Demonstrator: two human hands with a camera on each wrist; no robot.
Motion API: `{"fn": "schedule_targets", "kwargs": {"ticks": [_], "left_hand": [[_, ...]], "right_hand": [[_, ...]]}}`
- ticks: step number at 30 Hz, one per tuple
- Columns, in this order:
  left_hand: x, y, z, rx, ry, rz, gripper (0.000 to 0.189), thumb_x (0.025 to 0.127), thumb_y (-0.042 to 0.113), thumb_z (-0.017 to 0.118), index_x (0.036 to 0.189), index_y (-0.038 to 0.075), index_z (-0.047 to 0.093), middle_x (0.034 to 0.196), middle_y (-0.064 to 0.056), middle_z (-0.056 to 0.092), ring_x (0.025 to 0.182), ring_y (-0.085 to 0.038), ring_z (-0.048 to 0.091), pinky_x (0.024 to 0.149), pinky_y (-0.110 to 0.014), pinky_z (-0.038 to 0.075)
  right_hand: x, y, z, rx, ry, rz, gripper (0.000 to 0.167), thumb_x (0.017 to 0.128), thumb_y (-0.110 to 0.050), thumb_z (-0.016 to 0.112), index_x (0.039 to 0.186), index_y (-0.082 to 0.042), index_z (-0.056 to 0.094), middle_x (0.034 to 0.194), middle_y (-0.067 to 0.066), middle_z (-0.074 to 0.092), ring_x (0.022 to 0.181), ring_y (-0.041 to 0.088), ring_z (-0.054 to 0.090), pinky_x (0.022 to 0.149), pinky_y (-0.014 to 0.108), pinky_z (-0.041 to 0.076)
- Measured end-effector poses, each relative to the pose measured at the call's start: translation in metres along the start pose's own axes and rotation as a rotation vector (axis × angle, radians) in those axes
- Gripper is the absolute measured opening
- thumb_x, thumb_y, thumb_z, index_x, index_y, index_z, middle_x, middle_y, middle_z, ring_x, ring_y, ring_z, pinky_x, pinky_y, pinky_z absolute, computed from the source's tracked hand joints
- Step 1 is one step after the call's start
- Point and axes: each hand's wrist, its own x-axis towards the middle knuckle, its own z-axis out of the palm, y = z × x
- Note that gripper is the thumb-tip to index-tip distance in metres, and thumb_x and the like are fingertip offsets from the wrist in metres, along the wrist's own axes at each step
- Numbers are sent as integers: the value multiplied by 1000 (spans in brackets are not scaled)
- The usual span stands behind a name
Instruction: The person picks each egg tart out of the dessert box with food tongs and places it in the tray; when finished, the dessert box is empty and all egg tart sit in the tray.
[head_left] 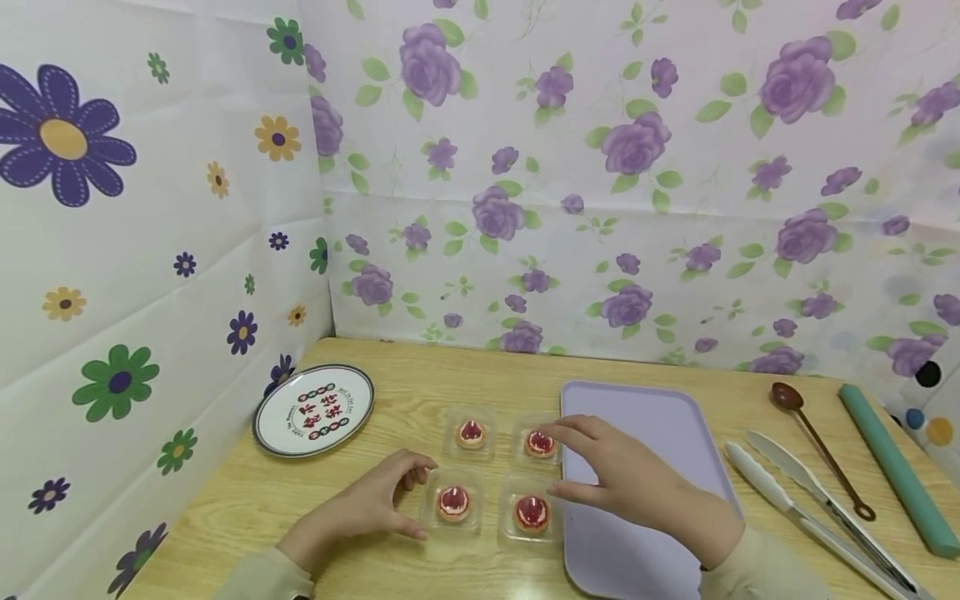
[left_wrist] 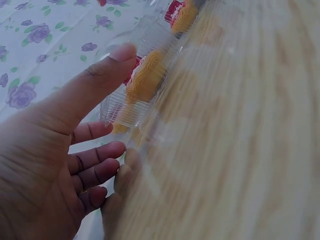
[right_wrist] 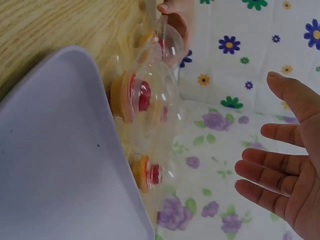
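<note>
Small red-topped tarts in clear plastic boxes stand in two rows on the table. My left hand (head_left: 375,500) is at the left side of the front left tart box (head_left: 453,505), thumb and fingers spread apart; the left wrist view has the thumb overlapping that box's clear wall (left_wrist: 115,107). Above the left edge of the lilac tray (head_left: 637,533) hovers my right hand (head_left: 630,475), its palm bare. In the head view its fingertips overlap the back right tart box (head_left: 538,443), and its thumb reaches toward the front right tart box (head_left: 531,513). Behind sits the back left tart box (head_left: 470,434).
A white plate (head_left: 315,412) with red lettering lies at the table's left edge. Right of the tray are metal tongs (head_left: 825,517), a brown spoon (head_left: 823,446) and a green rolled-up cylinder (head_left: 896,467). Flowered cloths (head_left: 450,275) hang behind and at the left.
</note>
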Motion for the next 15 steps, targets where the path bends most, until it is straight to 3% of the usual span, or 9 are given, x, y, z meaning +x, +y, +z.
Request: {"fn": "schedule_targets", "kwargs": {"ticks": [15], "left_hand": [[0,-3,4,40,46,23,80,64,45,85,128,11,52,105,4,52,92,-9,48,84,-22,45]], "right_hand": [[33,-12,31,63,-65,-28,59,89,-48,62,138,-18,51,128,3,58,115,20,58,94,40,52]]}}
